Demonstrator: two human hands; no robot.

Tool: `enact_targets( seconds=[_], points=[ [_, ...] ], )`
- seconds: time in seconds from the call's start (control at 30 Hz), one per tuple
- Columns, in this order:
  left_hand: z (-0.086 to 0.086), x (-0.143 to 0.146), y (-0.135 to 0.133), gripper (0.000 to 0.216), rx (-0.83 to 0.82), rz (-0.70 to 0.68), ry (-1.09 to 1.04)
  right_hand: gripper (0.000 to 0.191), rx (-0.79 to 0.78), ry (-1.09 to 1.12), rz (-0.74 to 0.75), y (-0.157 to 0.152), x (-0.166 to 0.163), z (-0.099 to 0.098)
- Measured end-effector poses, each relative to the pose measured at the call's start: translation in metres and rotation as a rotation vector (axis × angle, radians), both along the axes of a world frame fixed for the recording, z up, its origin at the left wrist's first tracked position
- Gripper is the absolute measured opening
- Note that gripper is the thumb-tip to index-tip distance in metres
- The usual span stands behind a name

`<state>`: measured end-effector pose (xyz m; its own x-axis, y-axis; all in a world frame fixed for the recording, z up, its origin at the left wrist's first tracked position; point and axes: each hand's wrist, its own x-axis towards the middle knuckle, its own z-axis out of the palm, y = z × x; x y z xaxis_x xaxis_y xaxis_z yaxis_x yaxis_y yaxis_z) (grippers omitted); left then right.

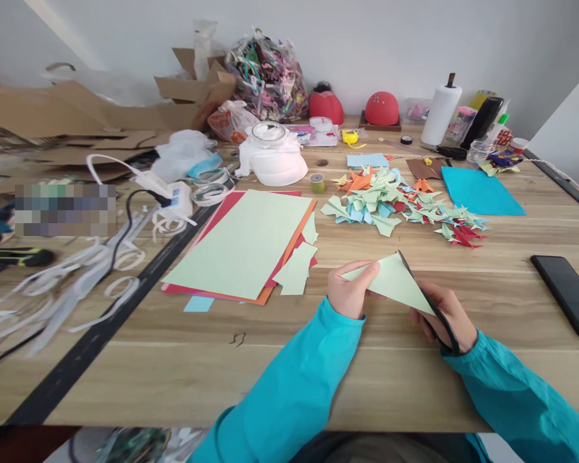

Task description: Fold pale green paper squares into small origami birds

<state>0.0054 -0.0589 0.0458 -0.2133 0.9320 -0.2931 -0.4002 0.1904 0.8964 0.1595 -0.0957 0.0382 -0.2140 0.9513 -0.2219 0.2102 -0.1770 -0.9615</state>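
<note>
My left hand (pixel 350 287) pinches the left corner of a pale green folded paper (pixel 403 286), thumb on top. Dark-handled scissors (pixel 448 328) are in my right hand (pixel 448 313), fingers closed round the handle. Their blades run along the paper's right edge, with one tip showing above it. How far the blades cut into the paper, I cannot tell. To the left lies a stack of coloured sheets (pixel 241 244), pale green on top, with pale green offcuts (pixel 296 269) at its right side. Beyond my hands is a pile of small folded paper pieces (pixel 374 196).
A black phone (pixel 567 296) lies at the right. Behind it are a blue sheet (pixel 483 191) and a white bottle (pixel 441 114). White strips (pixel 84 276) and a power strip (pixel 174 202) are at the left. Cardboard (pixel 101 112) and a stuffed plastic bag (pixel 267 77) stand at the back.
</note>
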Motion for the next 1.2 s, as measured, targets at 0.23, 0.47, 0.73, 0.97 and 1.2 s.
enact_targets(
  seconds=[0.23,0.47,0.73,0.97,1.2],
  points=[
    [-0.0023,-0.0004,0.0021,0.021,-0.04,-0.019,-0.093,0.035,-0.023,0.005,-0.018,-0.0003,-0.001,0.0013],
    [-0.0049,-0.0014,0.0043,0.024,-0.093,-0.033,-0.155,0.036,-0.04,0.005,-0.021,-0.0001,-0.0009,0.0008],
    [-0.0005,0.0016,0.0008,0.022,-0.043,0.046,-0.061,0.038,-0.048,-0.019,-0.041,-0.0012,-0.0014,0.0039],
    [0.0032,-0.0013,0.0008,0.022,-0.003,0.051,0.026,0.034,-0.078,-0.027,-0.016,-0.0005,0.0001,0.0037],
    [0.0024,-0.0015,0.0007,0.022,-0.007,0.037,0.023,0.032,-0.08,-0.024,-0.028,0.0,0.0008,0.0032]
  ],
)
